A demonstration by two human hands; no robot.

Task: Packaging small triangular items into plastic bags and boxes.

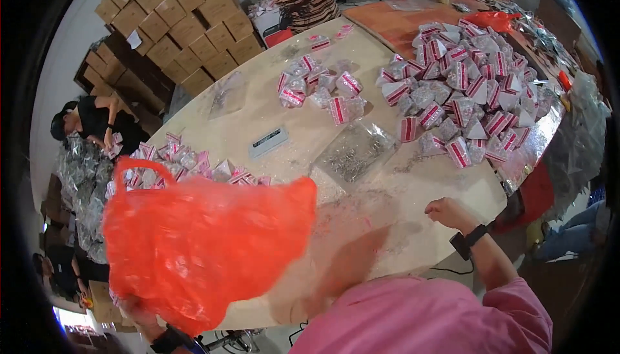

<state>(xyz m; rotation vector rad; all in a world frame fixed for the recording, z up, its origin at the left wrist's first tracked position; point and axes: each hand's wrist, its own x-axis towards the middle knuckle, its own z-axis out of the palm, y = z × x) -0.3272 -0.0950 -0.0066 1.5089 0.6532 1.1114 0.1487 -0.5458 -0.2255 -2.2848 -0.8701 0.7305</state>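
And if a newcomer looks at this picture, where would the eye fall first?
Most likely on the bright orange-red plastic bag, large at lower left, hiding part of the pale table. Next, perhaps, the heap of small labelled packets at the table's right side, then the stacked brown cartons at upper left.

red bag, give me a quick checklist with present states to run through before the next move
1. Red bag gripped by the left hand: cannot tell, the bag hides most of that hand.
2. Right hand free: ok, nothing visible in it.
3. Left-side packets fully in sight: not ok, the bag covers part of them.
4. Large right-hand packet pile unobstructed by the bag: ok.
5. Bag empty: cannot tell, its inside is not visible.
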